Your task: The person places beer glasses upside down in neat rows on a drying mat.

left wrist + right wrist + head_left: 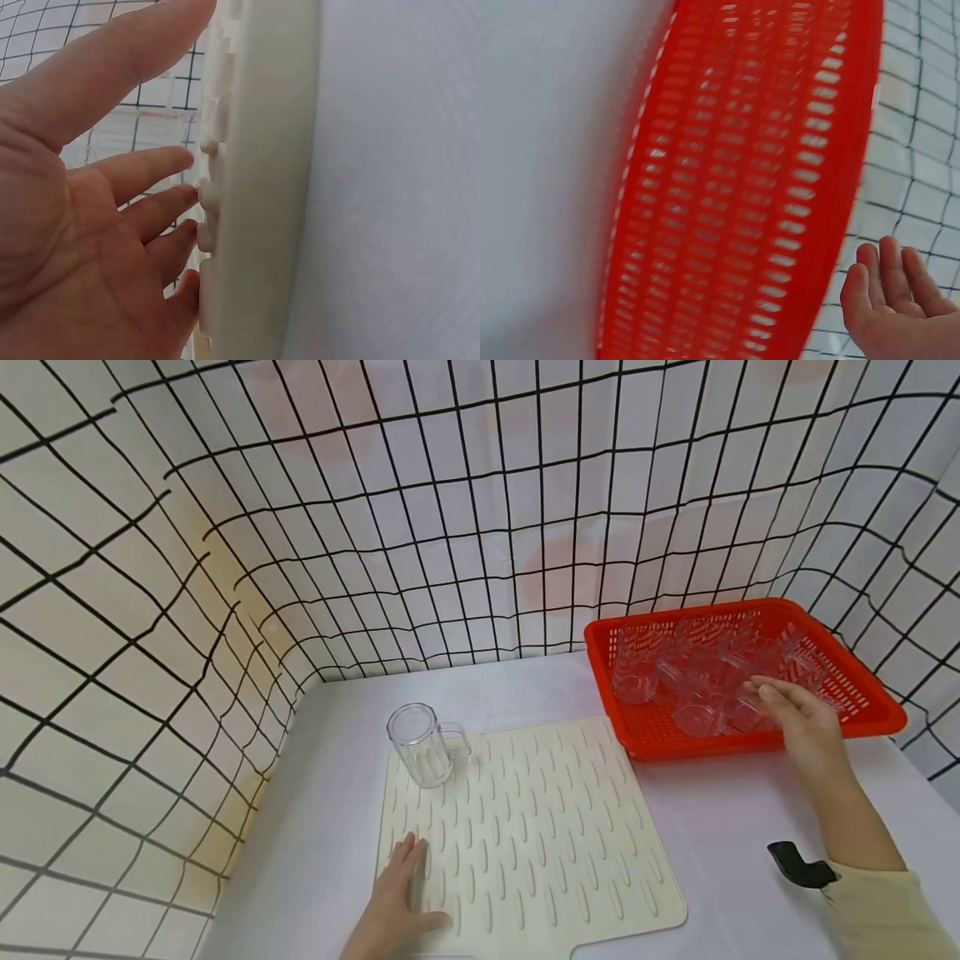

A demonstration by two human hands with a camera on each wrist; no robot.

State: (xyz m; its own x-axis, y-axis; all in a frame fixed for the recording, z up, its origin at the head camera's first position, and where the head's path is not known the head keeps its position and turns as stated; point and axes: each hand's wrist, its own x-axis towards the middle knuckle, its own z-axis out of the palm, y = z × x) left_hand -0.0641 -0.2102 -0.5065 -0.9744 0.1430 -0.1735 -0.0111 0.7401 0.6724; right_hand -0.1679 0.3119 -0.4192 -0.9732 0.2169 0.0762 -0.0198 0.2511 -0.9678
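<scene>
A cream ribbed drying mat [540, 827] lies on the white table. One clear glass mug [422, 745] stands upside down on its far left corner. My left hand [397, 902] rests flat on the mat's near left edge; in the left wrist view its straight fingers [150, 172] touch the mat's ribs [247, 187]. A red slotted basket [862, 710] at the right holds several clear glass mugs [697, 685]. My right hand [795, 714] reaches over the basket's near rim, fingers relaxed above the mugs and holding nothing. The right wrist view shows that hand [892, 300] beside the basket wall [742, 187].
A white curtain with a black grid [300, 485] encloses the table on the left, back and right. Bare white table [720, 827] lies between the mat and the basket. A black strap [798, 867] sits at my right wrist.
</scene>
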